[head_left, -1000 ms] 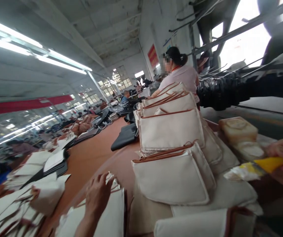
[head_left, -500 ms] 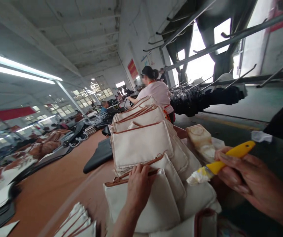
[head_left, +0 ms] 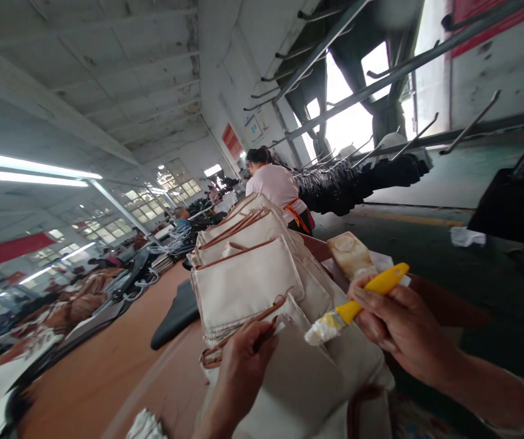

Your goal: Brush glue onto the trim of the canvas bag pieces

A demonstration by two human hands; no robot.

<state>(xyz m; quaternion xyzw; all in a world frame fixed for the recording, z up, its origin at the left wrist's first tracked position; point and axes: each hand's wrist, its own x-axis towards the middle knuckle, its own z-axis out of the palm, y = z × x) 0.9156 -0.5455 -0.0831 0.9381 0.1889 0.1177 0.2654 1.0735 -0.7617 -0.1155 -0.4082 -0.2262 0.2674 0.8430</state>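
My right hand (head_left: 403,320) is closed round the yellow handle of a paintbrush (head_left: 374,291). White paste coats its bristles, which point left over the cream fabric. Low in the middle, my left hand (head_left: 246,360) pinches the brown-trimmed top edge of a cream fabric pouch (head_left: 301,372); the fingertips are partly hidden. Just beyond it rises a stack of cream pouches (head_left: 248,283) with brown edging. Behind my right hand lies a yellowed plastic container (head_left: 351,255) with whitish residue near its close end.
A brown table (head_left: 106,360) stretches away to the left, with a dark leather-like piece (head_left: 175,314) beside the stack. A co-worker (head_left: 275,186) in a pale top is beyond the stack. A metal rack (head_left: 353,94) with hooks and hanging black pieces stands at right.
The brush in my right hand has moved left, closer to my left hand. My left hand has turned and now pinches the pouch edge. The co-worker bends lower.
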